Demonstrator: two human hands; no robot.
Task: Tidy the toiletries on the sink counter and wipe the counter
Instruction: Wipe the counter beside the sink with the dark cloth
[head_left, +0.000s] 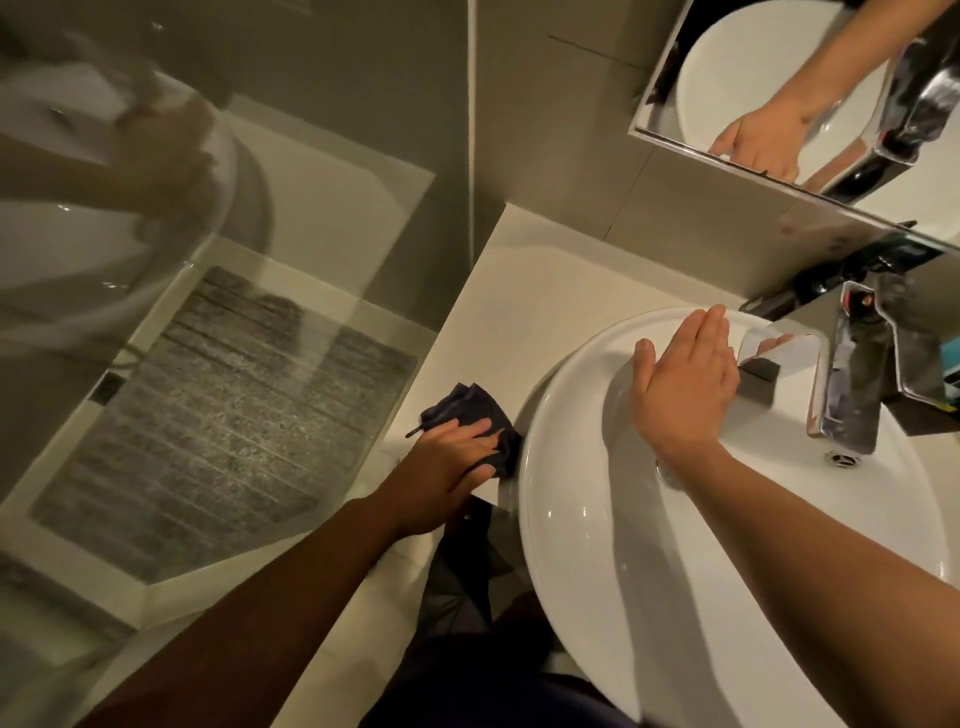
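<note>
My left hand (457, 457) presses a dark blue cloth (470, 410) flat on the white counter (545, 280), at the counter's front edge just left of the basin. The round white basin (587, 545) stands on the counter. Over the basin's far rim my right hand (680, 379) rests flat, fingers straight and together, holding nothing. Its fingertips reach toward the chrome tap (857, 384). No toiletries show on the bare counter left of the basin.
A mirror (779, 93) on the tiled wall behind reflects my right hand and the tap. Some dark and teal items (948, 384) sit behind the tap at the right edge. A glass shower screen (234, 260) stands left of the counter, with a grey mat (223, 405) beyond it.
</note>
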